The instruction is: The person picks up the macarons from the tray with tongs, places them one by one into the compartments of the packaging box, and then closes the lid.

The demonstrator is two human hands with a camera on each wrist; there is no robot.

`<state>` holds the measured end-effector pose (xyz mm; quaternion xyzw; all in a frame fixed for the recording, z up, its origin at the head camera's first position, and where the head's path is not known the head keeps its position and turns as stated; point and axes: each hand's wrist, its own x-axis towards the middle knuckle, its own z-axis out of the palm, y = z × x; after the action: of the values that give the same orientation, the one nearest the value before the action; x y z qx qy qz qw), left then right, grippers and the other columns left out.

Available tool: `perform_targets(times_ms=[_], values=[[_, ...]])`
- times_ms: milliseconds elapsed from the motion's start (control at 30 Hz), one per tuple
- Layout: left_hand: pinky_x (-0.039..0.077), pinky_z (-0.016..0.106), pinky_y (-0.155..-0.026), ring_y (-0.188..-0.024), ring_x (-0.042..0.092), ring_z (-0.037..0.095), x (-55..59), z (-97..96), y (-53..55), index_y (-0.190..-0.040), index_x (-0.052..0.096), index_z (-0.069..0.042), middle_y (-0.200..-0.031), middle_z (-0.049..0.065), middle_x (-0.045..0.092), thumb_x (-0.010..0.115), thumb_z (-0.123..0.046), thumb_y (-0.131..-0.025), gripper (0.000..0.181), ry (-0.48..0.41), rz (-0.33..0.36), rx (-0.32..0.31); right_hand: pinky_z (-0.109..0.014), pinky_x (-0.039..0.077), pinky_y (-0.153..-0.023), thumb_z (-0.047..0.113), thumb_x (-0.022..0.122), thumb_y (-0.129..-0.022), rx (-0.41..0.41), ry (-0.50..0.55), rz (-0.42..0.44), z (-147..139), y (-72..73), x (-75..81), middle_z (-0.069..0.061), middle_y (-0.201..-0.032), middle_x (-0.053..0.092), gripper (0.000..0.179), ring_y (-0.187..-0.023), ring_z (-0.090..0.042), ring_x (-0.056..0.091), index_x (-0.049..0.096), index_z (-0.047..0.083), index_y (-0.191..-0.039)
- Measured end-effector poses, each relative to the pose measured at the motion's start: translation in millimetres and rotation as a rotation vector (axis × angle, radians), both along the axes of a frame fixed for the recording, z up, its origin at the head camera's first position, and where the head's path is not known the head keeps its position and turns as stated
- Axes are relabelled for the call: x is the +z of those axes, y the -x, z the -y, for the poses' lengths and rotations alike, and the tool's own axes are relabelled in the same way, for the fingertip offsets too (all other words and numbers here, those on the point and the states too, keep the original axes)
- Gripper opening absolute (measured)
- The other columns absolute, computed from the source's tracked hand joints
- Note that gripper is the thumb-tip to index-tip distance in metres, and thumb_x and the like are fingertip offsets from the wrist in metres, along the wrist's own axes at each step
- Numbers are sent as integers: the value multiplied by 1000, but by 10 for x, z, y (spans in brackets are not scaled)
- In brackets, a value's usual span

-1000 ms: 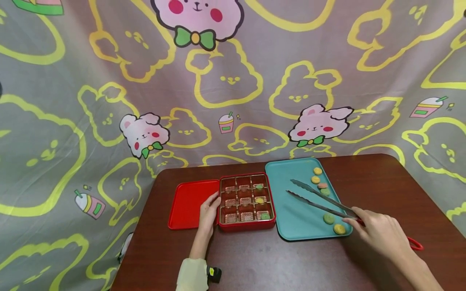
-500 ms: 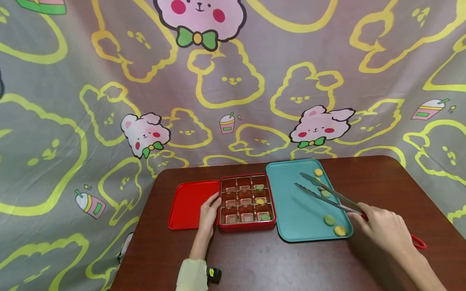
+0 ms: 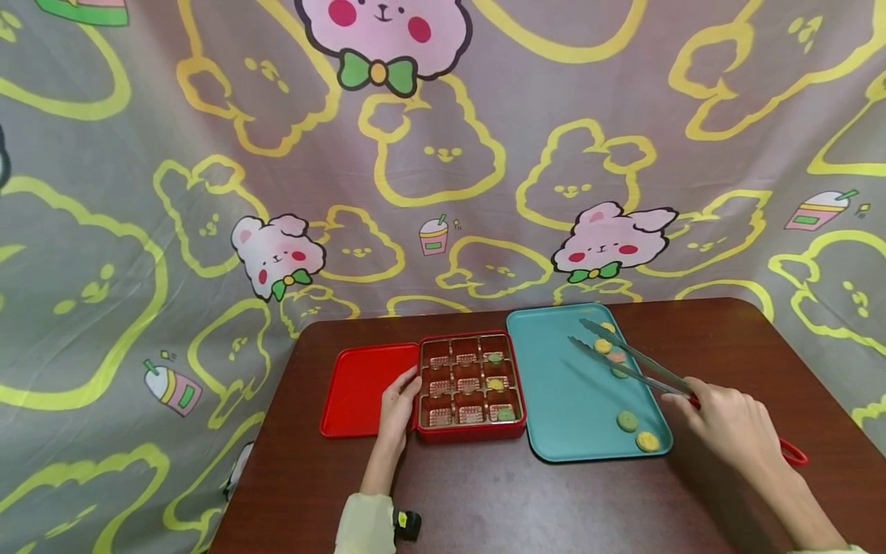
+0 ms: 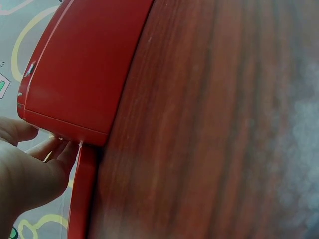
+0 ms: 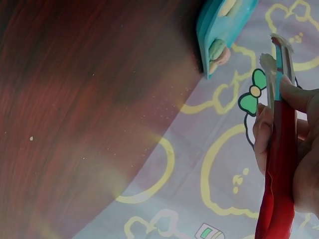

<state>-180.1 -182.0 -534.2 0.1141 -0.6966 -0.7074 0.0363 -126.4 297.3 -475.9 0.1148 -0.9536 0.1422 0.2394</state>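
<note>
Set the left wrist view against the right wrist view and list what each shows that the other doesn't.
Only the left wrist view: the red box's outer side, a strip of its lid and the left hand touching the box.

Only the right wrist view: the right hand holding red-handled tongs, plus part of a teal tray with cookies.

Both: wooden table and patterned cloth.
</note>
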Motion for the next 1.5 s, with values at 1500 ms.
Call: perform_targets(times_ms=[1500], values=[[53,27,-85,-114,64,30,-9,-8,-7,-143,57,4,-133,23,65,59,-15,-105,42,3,14,11,-37,31,-42,25,82,-88,-51,25,183,-106,193,-114,3,-54,36,29,-49,-19,38,60,6,-84]])
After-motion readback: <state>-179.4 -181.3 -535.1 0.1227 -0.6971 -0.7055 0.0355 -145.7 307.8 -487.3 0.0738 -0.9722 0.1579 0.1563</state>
